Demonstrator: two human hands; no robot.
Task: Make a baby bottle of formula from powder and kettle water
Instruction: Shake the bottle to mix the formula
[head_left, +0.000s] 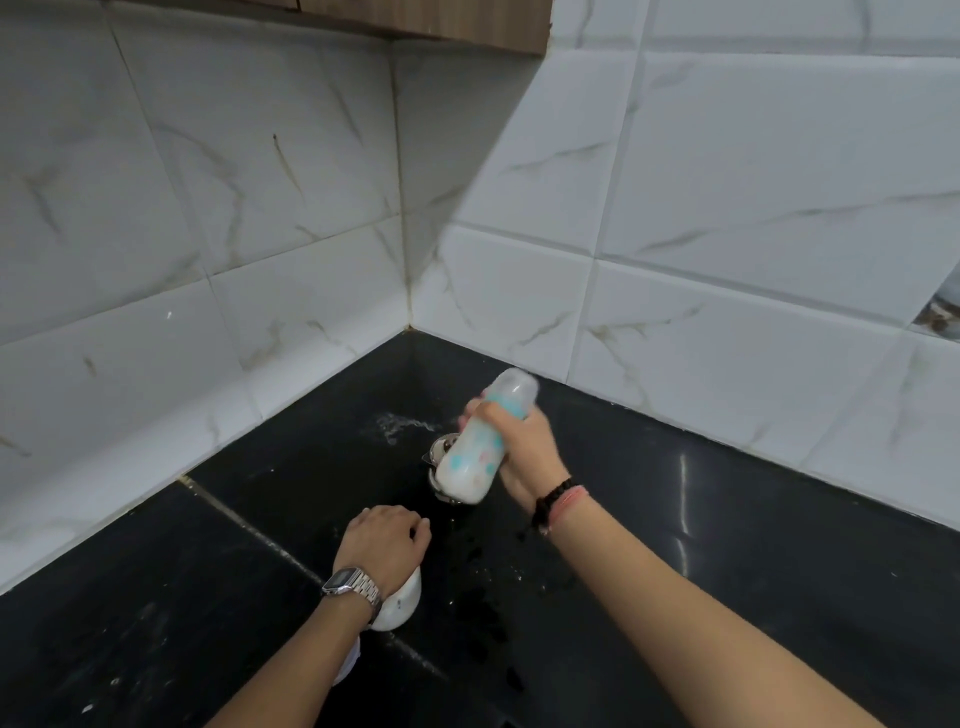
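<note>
Above the black counter (727, 519), the right hand (524, 447) grips a tilted, milky, pastel-spotted baby bottle (480, 447); the left hand (384, 535) rests with curled fingers on something hidden.

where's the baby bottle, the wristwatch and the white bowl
baby bottle (475, 452): head view, on its patterned body, below the gripping right hand (524, 441)
wristwatch (344, 580): head view, on its face, left wrist
white bowl (402, 605): head view, on its outer wall beside the wrist

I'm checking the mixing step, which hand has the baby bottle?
The right hand, with the bead bracelet, grips the bottle. The left hand, wearing the watch, rests low.
</note>
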